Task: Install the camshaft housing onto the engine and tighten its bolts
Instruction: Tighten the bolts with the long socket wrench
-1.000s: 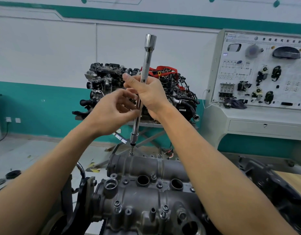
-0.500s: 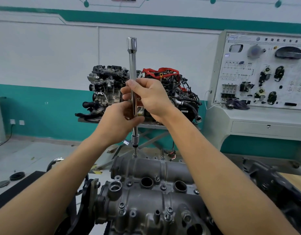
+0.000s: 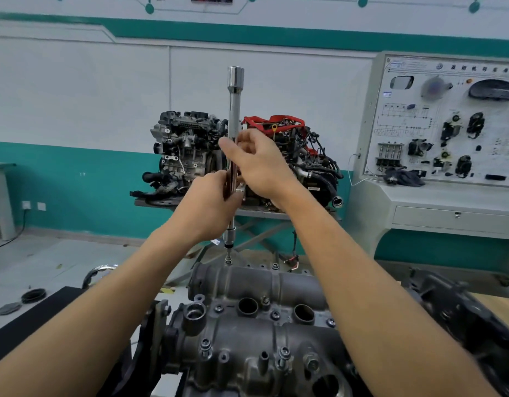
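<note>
The long wrench (image 3: 234, 133) is held upright by both hands, left hand (image 3: 211, 206) and right hand (image 3: 259, 164) closed around it, directly above the far bolt (image 3: 228, 260) of the housing (image 3: 247, 285).

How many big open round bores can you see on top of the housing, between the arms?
2. One bore sits left of centre on the camshaft housing, the other bore to its right beside the right forearm. More may be hidden under that arm.

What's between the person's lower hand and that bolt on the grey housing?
Only the extension bar and its socket tip: it runs from the left hand down onto the bolt, seen from the head camera.
</note>
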`<state>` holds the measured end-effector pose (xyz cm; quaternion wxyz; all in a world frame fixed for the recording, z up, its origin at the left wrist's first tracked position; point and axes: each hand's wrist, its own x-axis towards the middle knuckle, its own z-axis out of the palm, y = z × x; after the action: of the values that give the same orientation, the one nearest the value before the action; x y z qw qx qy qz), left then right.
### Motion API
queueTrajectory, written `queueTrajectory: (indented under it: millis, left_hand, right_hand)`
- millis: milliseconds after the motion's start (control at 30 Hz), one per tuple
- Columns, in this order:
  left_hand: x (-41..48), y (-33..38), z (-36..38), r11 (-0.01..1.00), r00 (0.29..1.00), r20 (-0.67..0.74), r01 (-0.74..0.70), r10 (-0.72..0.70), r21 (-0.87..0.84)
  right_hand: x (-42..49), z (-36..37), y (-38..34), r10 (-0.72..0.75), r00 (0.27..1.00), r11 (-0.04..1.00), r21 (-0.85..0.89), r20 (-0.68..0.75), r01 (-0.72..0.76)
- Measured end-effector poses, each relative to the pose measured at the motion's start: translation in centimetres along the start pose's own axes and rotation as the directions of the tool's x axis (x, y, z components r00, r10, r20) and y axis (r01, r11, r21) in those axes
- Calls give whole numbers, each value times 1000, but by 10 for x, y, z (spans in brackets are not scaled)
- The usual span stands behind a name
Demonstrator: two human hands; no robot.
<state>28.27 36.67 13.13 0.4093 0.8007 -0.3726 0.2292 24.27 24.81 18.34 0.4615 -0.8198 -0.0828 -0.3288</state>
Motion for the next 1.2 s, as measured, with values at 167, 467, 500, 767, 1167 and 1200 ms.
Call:
queueTrajectory:
  millis: [167,467,500,767,1167,1200]
  left_hand:
    - [9,7,-13,1000,976,220,0,-4,20]
    - [-11,2,2,999,1000,5,20,-20,-32]
    - [-11,3,0,997,998,50,28,-24,-70]
    - [-6,2,-8,994,986,166,29,-12,-101]
    - [-21,-3,16,985,997,-27,-79,76,-151]
    - [-20,-4,14,983,997,7,-77,80,-167]
  right_hand:
    - [-6,-10,4,-88,987,991,107,132,75]
    - [-11,3,6,-109,984,992,41,-144,116]
    - [-12,1,6,-89,994,985,142,-60,97]
    - [-15,-6,16,-96,995,942,327,36,79]
    - [-19,-1,21,-34,999,909,414,-33,45]
    - [-20,-3,19,-31,999,888,460,24,17]
